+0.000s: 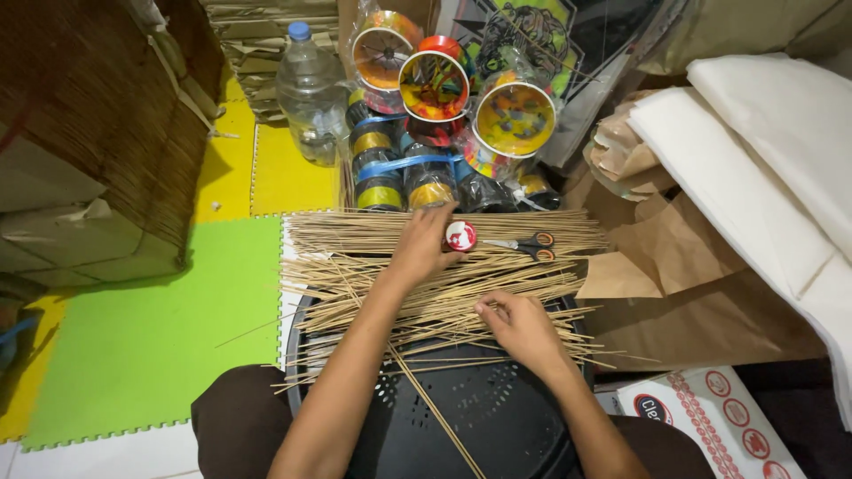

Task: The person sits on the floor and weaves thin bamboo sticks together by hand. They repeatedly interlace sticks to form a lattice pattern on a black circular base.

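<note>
our left hand point(424, 244) reaches over the thin tan bamboo sticks point(426, 284), fingers curled round a small round red-and-white spool point(461, 236), just beside the orange-handled scissors point(525, 243) lying on the far bundle. our right hand point(519, 324) pinches a few sticks between thumb and fingertips, atop the black perforated round plastic stool point(479, 417). we judge we're sorting and picking sticks; next calls for drawing one free cleanly.

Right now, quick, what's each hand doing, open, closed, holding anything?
Left hand: closed around a small red-and-white spool.
Right hand: fingers pinching thin bamboo sticks.
</note>
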